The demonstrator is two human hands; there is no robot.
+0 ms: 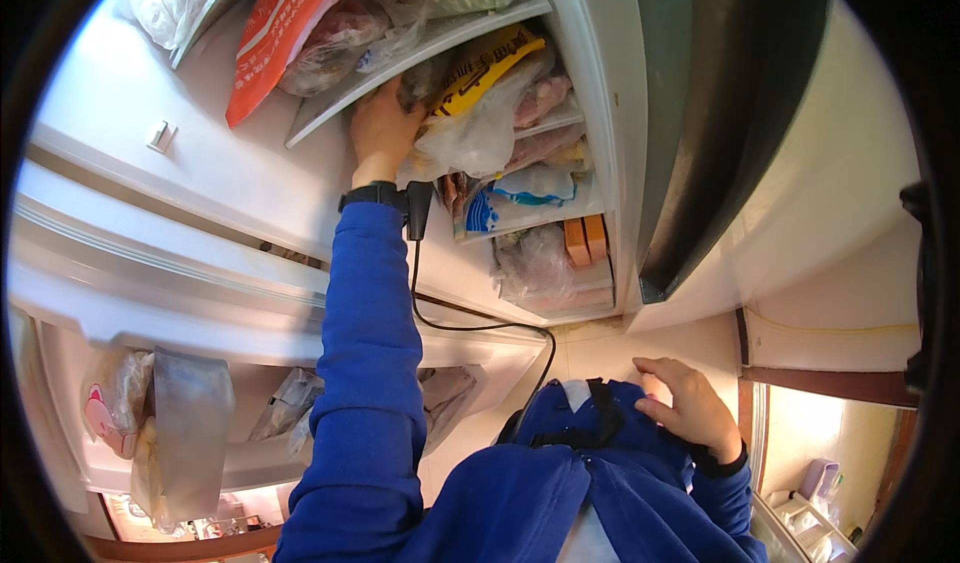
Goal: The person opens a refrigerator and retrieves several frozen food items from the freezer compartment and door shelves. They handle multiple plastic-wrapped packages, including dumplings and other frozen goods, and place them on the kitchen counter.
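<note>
My left hand point(384, 124) reaches under a shelf point(420, 60) inside an open freezer. Its fingertips are hidden among plastic-wrapped food, against a dark bag point(421, 82); whether it grips anything cannot be told. Beside it lie a yellow food packet point(487, 71) and a clear plastic bag point(469, 143). On the shelf above rest a red-orange bag point(281, 37) and wrapped frozen food point(337, 37). My right hand point(686, 405) is held near my body at the lower right, empty, with its fingers apart. A black cable point(450, 328) runs from a device at my left wrist.
Lower shelves hold a blue-and-white packet point(525, 188), orange boxes point(585, 240) and bagged food. The open freezer door point(262, 465) spreads at the lower left, with bags in its racks. A dark vertical recess point(712, 127) lies to the right. A doorway opens at the lower right.
</note>
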